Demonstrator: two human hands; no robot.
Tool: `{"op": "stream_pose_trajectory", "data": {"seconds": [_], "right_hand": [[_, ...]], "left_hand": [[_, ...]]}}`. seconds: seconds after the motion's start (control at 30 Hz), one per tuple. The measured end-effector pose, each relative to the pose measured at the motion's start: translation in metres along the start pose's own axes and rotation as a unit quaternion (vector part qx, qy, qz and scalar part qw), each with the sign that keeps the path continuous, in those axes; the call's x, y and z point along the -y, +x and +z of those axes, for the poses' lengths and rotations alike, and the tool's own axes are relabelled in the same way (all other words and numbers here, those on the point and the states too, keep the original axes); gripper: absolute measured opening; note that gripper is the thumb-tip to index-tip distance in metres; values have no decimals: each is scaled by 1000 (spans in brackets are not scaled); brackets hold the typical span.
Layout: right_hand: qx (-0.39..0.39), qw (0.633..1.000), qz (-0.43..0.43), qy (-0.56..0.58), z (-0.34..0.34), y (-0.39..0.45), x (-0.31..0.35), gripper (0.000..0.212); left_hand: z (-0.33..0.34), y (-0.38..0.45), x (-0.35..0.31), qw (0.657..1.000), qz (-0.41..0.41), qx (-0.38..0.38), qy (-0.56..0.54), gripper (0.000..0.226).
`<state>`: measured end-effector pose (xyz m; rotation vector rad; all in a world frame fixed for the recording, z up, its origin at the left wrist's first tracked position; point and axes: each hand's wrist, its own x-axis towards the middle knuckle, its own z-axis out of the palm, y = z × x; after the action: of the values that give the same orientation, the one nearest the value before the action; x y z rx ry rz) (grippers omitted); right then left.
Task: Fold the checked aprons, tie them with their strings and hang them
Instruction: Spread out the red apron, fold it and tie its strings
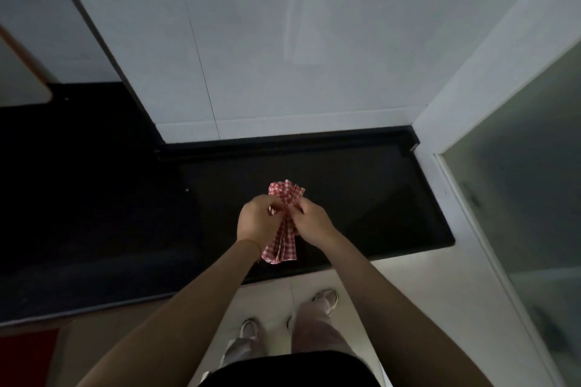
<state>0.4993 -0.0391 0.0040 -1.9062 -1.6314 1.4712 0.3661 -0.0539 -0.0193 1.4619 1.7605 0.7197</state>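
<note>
Checked apron, red and white, folded into a narrow bundle, centre of frame over the black counter | left hand curled round its middle | right hand pinches it there from the other side | ends fan out above and below the hands

- The apron, at the centre, is thin woven cloth in red and white check, matt, creased into pleats.
- The counter, from 9 to 3 o'clock, looks like polished black stone, smooth, glossy.
- The wall at 12 o'clock is smooth white panel, faintly sheened.
- The pane at 3 o'clock looks like frosted glass.
- The floor at 5 o'clock is pale smooth tile.
</note>
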Motion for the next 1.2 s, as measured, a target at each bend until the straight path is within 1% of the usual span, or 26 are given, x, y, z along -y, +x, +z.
{"op": "stream_pose_trajectory", "data": {"seconds": [0.07, 0.13, 0.3, 0.4, 0.47, 0.57, 0.67, 0.73, 0.8, 0.87, 0.97, 1.07, 1.13, 1.2], "right_hand": [[8, 1000, -2, -6, 1, 6, -6, 19], [14, 1000, -15, -13, 1, 7, -9, 18], [29, 999, -25, 8, 1, 8, -13, 13], [44, 997, -7, 68, 1, 11, -14, 16], [54, 991, 15, 121, -2, 13, -13, 18], [64, 985, 44, 155, -6, 16, -11, 22], [69, 986, 36, 146, -6, 17, -11, 27], [64, 986, 27, 149, -4, 17, -11, 24], [57, 987, 21, 147, -3, 18, -11, 19], [44, 990, 23, 135, -2, 20, -12, 17], [31, 990, 32, 131, -1, 23, -12, 17], [30, 995, 23, 89, -1, 24, -12, 24], [22, 998, 24, 59, -2, 25, -13, 23], [22, 997, 34, 61, -2, 26, -13, 21]], "left_hand": [[7, 7, 3, 999, 2, 17, 27, 11], [10, 12, 5, 999, -13, 36, 28, 14], [12, 22, 10, 995, -64, 66, -34, 13], [11, 27, 9, 991, -84, 99, -27, 16], [7, 29, 8, 988, -76, 135, -7, 19], [-1, 30, 7, 981, -50, 184, 17, 24], [-2, 32, 8, 981, -26, 190, 41, 19], [-2, 32, 9, 984, -27, 170, 33, 13], [-1, 31, 10, 987, -38, 152, 20, 13], [1, 31, 12, 988, -31, 149, 34, 10], [2, 32, 13, 987, -29, 149, 51, 17], [0, 35, 16, 985, -27, 168, 40, 18], [-3, 38, 17, 979, -27, 198, 38, 18], [-5, 41, 17, 974, -25, 222, 48, 16]]}}
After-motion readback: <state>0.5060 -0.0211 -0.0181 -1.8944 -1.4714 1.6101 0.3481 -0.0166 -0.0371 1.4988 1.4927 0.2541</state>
